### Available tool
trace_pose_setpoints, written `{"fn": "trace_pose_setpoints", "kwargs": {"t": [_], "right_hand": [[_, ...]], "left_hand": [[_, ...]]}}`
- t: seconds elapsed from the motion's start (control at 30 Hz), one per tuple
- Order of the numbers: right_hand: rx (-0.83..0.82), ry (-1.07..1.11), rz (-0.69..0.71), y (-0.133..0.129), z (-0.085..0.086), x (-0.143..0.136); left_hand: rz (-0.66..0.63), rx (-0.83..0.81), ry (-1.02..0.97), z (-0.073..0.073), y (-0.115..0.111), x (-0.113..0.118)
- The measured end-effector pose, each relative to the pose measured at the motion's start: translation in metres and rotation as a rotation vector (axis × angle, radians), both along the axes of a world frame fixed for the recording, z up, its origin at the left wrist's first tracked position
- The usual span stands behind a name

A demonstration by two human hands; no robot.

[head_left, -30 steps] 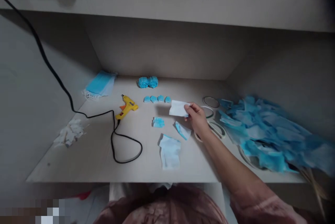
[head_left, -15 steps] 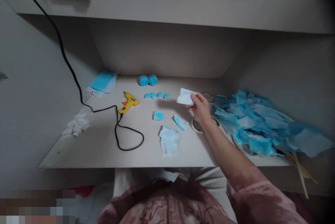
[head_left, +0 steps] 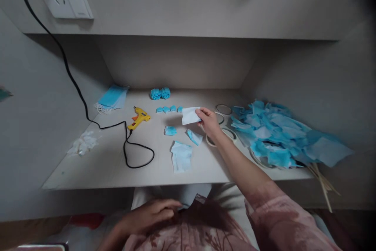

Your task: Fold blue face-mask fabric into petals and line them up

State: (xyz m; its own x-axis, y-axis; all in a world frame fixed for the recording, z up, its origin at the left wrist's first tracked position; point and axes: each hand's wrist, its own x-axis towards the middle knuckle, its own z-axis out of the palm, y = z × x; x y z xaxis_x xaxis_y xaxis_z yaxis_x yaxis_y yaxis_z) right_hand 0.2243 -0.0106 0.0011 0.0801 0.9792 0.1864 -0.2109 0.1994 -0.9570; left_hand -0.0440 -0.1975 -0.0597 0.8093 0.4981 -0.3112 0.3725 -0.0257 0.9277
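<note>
Pinched by its right end between thumb and fingers, a small white rectangular sheet of thin fabric point(head_left: 190, 116), held above the middle of a pale, smooth tabletop point(head_left: 102, 168). Just beyond it, in a row, four small folded blue fabric pieces point(head_left: 166, 109), and farther back two blue rolled fabric rosettes point(head_left: 165, 93) side by side. On the near side, a small crinkled blue piece point(head_left: 170, 130), a folded blue-and-white strip point(head_left: 194, 137) and a larger pale blue sheet point(head_left: 182, 157).

To the left, a yellow glue gun point(head_left: 139, 118) with an orange trigger, trailing a looped black cord point(head_left: 139, 167); beyond, blue masks with white ear loops point(head_left: 111, 96) and, nearer, loose white scraps point(head_left: 84, 143). To the right, thin round rings point(head_left: 224, 109), then a big heap of blue and white fabric point(head_left: 273, 129) with thin tan sticks point(head_left: 324, 188) jutting past the front edge. All enclosed by grey side walls, with a white wall socket point(head_left: 63, 2) at upper left.

Gripped at the tips of the right hand point(head_left: 209, 121), reaching in from the right; well apart from the left hand point(head_left: 154, 215), down over the lap in front of a pink patterned top point(head_left: 188, 233), fingers loosely extended.
</note>
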Motion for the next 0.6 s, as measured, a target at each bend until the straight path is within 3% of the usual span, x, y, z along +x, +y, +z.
{"fn": "trace_pose_setpoints", "kwargs": {"t": [0.13,0.23,0.33,0.4,0.5,0.6], "right_hand": [[-0.01,-0.03,0.073,-0.005,-0.001,-0.007],[-0.018,-0.061,0.135,-0.01,-0.001,-0.013],[-0.015,-0.094,0.176,-0.014,-0.001,-0.018],[-0.01,-0.126,0.187,-0.016,0.0,-0.019],[-0.01,-0.161,0.193,-0.018,0.001,-0.021],[0.02,-0.178,0.213,-0.018,0.0,-0.021]], "left_hand": [[0.084,-0.032,-0.195,0.06,0.011,-0.017],[0.314,0.208,-0.196,0.089,0.046,-0.015],[0.65,0.53,-0.13,0.1,0.1,0.0],[0.738,0.627,-0.104,0.104,0.136,0.014],[0.652,0.672,-0.059,0.107,0.176,0.038],[0.549,0.592,-0.032,0.105,0.195,0.055]]}}
